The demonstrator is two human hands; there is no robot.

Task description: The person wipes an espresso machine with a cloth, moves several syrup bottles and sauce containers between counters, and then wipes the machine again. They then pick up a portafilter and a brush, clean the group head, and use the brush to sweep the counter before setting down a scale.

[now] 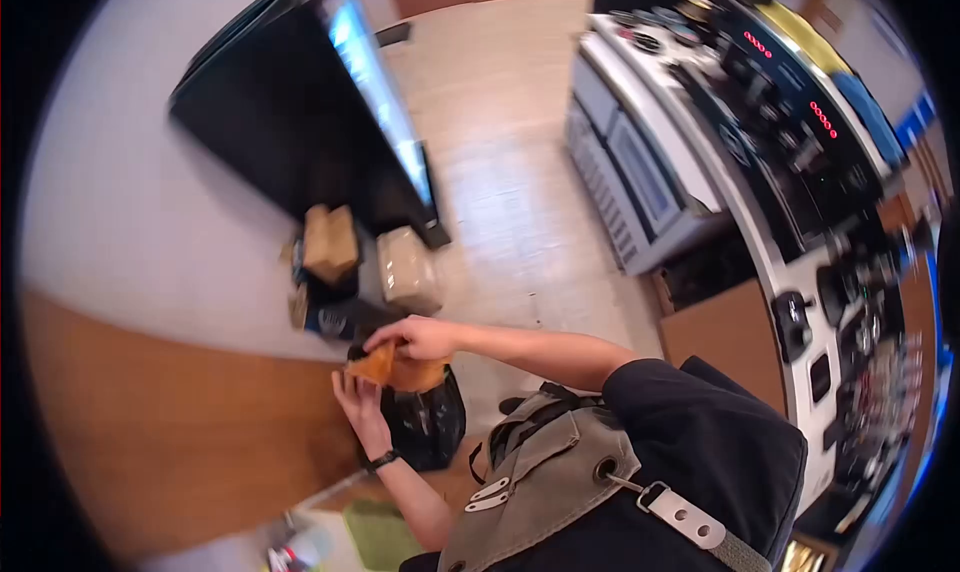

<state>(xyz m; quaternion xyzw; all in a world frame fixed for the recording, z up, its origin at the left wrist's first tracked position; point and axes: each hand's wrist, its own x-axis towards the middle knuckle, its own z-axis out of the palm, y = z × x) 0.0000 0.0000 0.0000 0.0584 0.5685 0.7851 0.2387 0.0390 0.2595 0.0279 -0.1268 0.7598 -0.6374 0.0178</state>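
Note:
An orange-brown, thin folded item (372,365) is between my two hands; what it is made of I cannot make out. My right hand (425,338) comes in from above, its fingers closed on the item's upper part. From below, my left hand (362,410), with a dark band on its wrist, holds the item's lower edge. Directly beneath and beside the hands is a bin lined with a black bag (428,430).
Beyond the hands are packages (408,270) and brown bags (330,244), beside a tall black cabinet with a lit front (280,112). A wooden surface (200,412) lies left. Along the right runs a counter (790,372) with black machines and glasses.

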